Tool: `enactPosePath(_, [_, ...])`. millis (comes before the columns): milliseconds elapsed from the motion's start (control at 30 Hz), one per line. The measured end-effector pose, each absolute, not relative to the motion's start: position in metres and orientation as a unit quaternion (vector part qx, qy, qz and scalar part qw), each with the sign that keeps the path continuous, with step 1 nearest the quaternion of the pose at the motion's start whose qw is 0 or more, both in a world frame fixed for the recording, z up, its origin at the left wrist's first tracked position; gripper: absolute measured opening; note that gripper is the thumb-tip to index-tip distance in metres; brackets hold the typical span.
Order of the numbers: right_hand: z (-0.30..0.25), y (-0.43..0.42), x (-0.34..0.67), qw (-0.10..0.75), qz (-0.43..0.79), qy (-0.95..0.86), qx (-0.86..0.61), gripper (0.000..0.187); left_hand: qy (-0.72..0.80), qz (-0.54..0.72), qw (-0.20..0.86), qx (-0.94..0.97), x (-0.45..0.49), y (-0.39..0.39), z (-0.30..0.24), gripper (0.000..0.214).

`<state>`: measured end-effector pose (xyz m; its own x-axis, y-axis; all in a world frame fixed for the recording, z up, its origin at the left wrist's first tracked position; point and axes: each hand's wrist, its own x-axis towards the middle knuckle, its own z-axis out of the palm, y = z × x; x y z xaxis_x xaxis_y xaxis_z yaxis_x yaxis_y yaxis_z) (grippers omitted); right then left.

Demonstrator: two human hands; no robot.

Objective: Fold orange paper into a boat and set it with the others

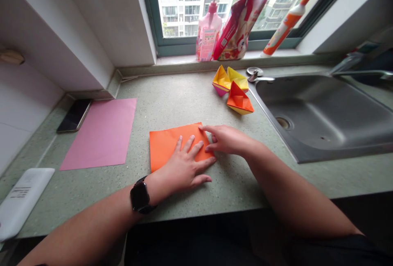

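A folded orange paper point(164, 143) lies flat on the speckled green counter point(172, 98). My left hand point(184, 167), with a black watch on its wrist, rests palm down on the paper's right half, fingers spread flat. My right hand point(225, 139) presses its fingertips along the paper's right edge, index finger stretched toward the top right corner. Neither hand holds anything off the surface. Three folded paper shapes, orange point(239, 100), yellow point(238, 78) and yellow-pink point(221, 81), sit further back beside the sink.
A pink paper sheet point(102, 133) lies to the left, with a black phone point(74, 115) beyond it and a white device point(21, 200) at the near left edge. A steel sink point(325, 114) fills the right. A pink pump bottle point(208, 28), red pouch point(239, 24) and orange-capped bottle point(288, 22) stand on the windowsill.
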<state>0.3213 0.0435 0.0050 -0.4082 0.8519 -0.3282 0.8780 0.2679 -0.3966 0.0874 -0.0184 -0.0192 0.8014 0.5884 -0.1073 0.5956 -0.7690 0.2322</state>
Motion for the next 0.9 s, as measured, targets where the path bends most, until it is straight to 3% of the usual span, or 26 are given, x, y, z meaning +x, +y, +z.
enactPosePath(367, [0.008,0.044,0.318,0.032,-0.251,0.797,0.549,0.084,0.340,-0.056,0.094,0.934,0.012,-0.042,-0.002,0.050])
enactPosePath(700, [0.010,0.046,0.317,0.063,-0.240,0.798,0.550,0.085,0.332,-0.032,0.028,0.942,-0.072,-0.059,0.010,0.043])
enactPosePath(900, [0.003,0.048,0.319,0.057,-0.227,0.807,0.542,0.083,0.327,0.038,0.029,0.944,-0.069,-0.044,0.028,0.043])
